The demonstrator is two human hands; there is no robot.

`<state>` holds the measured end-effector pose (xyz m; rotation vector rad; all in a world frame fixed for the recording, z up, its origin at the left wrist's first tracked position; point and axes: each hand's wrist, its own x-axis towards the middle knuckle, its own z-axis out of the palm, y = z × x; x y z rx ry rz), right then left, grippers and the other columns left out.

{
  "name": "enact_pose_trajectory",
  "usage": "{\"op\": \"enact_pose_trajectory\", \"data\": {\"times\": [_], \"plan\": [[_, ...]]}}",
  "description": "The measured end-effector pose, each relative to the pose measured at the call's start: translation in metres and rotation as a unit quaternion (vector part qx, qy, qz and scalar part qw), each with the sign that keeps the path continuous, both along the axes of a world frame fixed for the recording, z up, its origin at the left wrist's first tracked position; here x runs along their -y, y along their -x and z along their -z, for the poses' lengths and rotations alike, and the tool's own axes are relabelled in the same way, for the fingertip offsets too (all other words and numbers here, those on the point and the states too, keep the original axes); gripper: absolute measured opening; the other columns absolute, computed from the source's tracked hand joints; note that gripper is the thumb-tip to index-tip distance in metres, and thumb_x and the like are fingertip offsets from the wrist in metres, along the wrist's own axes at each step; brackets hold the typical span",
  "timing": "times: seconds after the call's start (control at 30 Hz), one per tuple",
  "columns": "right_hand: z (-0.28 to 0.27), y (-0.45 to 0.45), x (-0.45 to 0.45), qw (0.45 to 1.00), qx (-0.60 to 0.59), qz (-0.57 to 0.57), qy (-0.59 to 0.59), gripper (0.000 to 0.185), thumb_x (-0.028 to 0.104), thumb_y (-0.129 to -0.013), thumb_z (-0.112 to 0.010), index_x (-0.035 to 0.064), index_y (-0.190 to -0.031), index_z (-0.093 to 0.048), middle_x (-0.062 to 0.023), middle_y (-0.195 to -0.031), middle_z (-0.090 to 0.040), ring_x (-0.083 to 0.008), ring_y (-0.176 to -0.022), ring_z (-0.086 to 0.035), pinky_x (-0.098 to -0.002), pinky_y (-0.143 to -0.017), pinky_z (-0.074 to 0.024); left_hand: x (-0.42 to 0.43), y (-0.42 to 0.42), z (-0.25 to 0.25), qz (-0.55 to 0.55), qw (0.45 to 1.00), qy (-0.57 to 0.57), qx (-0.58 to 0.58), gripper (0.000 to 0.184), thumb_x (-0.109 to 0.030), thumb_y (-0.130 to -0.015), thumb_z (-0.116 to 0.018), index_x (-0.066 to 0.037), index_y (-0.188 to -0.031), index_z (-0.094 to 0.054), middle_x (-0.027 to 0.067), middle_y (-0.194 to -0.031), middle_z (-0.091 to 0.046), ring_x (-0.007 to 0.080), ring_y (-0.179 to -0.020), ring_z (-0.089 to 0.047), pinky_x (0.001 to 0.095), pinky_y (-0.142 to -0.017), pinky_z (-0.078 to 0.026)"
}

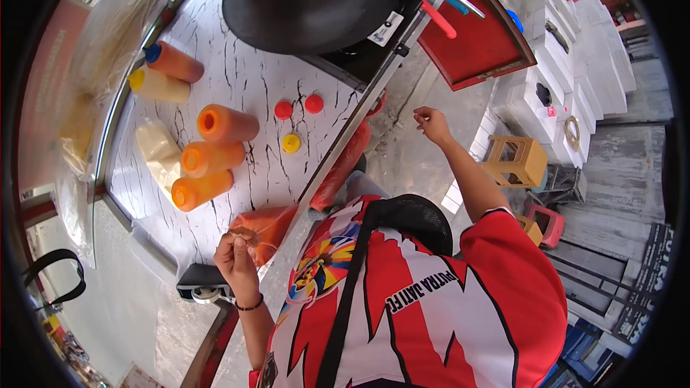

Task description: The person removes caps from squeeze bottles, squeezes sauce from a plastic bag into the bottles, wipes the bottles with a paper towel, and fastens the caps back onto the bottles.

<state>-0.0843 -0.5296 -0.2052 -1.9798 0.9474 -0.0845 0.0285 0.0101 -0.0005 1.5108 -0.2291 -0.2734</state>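
Note:
My left hand (236, 262) pinches the gathered top of a clear plastic bag of orange sauce (267, 228), which rests at the counter's near edge. Off to the right, my right hand (432, 126) hangs in the air past the counter, fingers loosely bent and apart, with nothing visible in them. Three orange squeeze bottles without caps, a far one (228, 123), a middle one (214, 158) and a near one (203, 190), lie or lean on the marbled counter (280, 165). Beside them are two red caps (284, 110) and a yellow cap (291, 143).
A blue-capped bottle (175, 62) and a yellow-capped bottle (159, 85) stand farther back. A cream-coloured bag (158, 147) lies behind the uncapped bottles. A large black griddle (309, 11) takes up the far end. Yellow stools (514, 161) and white foam boxes (528, 100) are at the right.

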Motion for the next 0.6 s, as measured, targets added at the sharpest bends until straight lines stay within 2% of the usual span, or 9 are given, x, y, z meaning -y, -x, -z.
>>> {"op": "enact_pose_trajectory", "data": {"times": [0.07, 0.13, 0.23, 0.3, 0.37, 0.43, 0.5, 0.53, 0.6], "plan": [[-0.006, 0.002, -0.014, 0.998, -0.002, -0.056, 0.031, 0.019, 0.01, -0.096, -0.068, -0.0004, -0.111, -0.073, -0.013, -0.091, -0.076, -0.0172, -0.069, -0.073, -0.0322, -0.062, -0.0568, -0.002, 0.002, 0.003, -0.009, 1.0, -0.013, 0.007, 0.024, -0.017, -0.108, -0.057, 0.001, -0.092, -0.059, 0.0082, -0.085, -0.061, 0.0159, -0.078, -0.053, 0.0305, -0.075, -0.044], [-0.025, -0.006, -0.04, 0.989, -0.017, -0.15, -0.009, 0.019, 0.011, -0.096, -0.068, -0.0001, -0.111, -0.073, -0.0127, -0.09, -0.076, -0.0172, -0.071, -0.071, -0.0322, -0.067, -0.0567, -0.004, 0.003, 0.0, -0.004, 0.999, -0.043, 0.015, 0.025, -0.018, -0.108, -0.056, 0.002, -0.093, -0.06, 0.0096, -0.088, -0.064, 0.0155, -0.08, -0.057, 0.0295, -0.075, -0.044], [-0.106, -0.042, -0.116, 0.954, -0.029, -0.289, -0.08, 0.021, 0.016, -0.096, -0.071, 0.0004, -0.109, -0.074, -0.0124, -0.092, -0.077, -0.0168, -0.077, -0.07, -0.032, -0.075, -0.0563, -0.002, 0.002, 0.002, -0.007, 1.0, -0.016, 0.013, 0.016, -0.011, -0.105, -0.059, 0.002, -0.097, -0.065, 0.0115, -0.099, -0.068, 0.0146, -0.085, -0.062, 0.0278, -0.078, -0.049], [-0.145, -0.062, -0.169, 0.912, 0.053, -0.397, -0.083, 0.024, 0.018, -0.095, -0.073, 0.0004, -0.111, -0.073, -0.0117, -0.096, -0.076, -0.017, -0.081, -0.071, -0.0323, -0.076, -0.0563, 0.001, -0.007, -0.001, 0.007, 1.0, -0.006, 0.016, 0.011, -0.006, -0.103, -0.059, 0.002, -0.098, -0.066, 0.0108, -0.101, -0.067, 0.0157, -0.087, -0.062, 0.0286, -0.081, -0.05], [-0.185, -0.082, -0.223, 0.885, 0.064, -0.452, -0.096, 0.026, 0.019, -0.094, -0.074, 0.0015, -0.114, -0.073, -0.0115, -0.098, -0.074, -0.0211, -0.085, -0.071, -0.0337, -0.076, -0.0567, 0.003, -0.007, -0.005, 0.01, 1.0, 0.006, 0.011, 0.009, -0.004, -0.101, -0.06, 0.002, -0.098, -0.067, 0.0101, -0.102, -0.067, 0.0174, -0.092, -0.062, 0.0297, -0.084, -0.05], [-0.191, -0.094, -0.272, 0.85, 0.154, -0.496, -0.087, 0.027, 0.014, -0.092, -0.074, 0.0023, -0.116, -0.071, -0.0116, -0.094, -0.072, -0.0279, -0.085, -0.069, -0.0365, -0.078, -0.0564, -0.001, -0.014, 0.004, 0.03, 0.995, -0.024, 0.092, 0.012, -0.007, -0.103, -0.06, 0.002, -0.1, -0.066, 0.012, -0.11, -0.065, 0.0186, -0.1, -0.061, 0.0303, -0.089, -0.048], [-0.201, -0.109, -0.317, 0.817, 0.286, -0.5, 0.003, 0.027, 0.012, -0.091, -0.074, 0.0029, -0.116, -0.071, -0.0128, -0.095, -0.071, -0.0318, -0.085, -0.067, -0.0381, -0.079, -0.0554, 0.0, -0.015, 0.0, 0.039, 0.991, -0.051, 0.116, 0.013, -0.009, -0.103, -0.06, 0.001, -0.102, -0.068, 0.0127, -0.117, -0.063, 0.0202, -0.11, -0.058, 0.0307, -0.093, -0.047], [-0.202, -0.11, -0.333, 0.795, 0.346, -0.496, 0.043, 0.028, 0.011, -0.09, -0.074, 0.0032, -0.116, -0.07, -0.0134, -0.095, -0.07, -0.0337, -0.085, -0.066, -0.0389, -0.079, -0.0549, 0.001, -0.016, -0.004, 0.031, 0.99, -0.059, 0.126, 0.013, -0.008, -0.103, -0.06, 0.001, -0.102, -0.069, 0.0126, -0.118, -0.063, 0.02, -0.109, -0.058, 0.0305, -0.093, -0.047], [-0.196, -0.116, -0.349, 0.801, 0.344, -0.489, 0.019, 0.028, 0.008, -0.089, -0.074, 0.0037, -0.116, -0.069, -0.0135, -0.096, -0.07, -0.0345, -0.083, -0.065, -0.0398, -0.079, -0.0537, 0.002, -0.016, -0.007, 0.018, 0.987, -0.076, 0.137, 0.014, -0.008, -0.103, -0.06, 0.001, -0.102, -0.07, 0.0122, -0.12, -0.062, 0.0194, -0.108, -0.059, 0.03, -0.094, -0.047]]}}
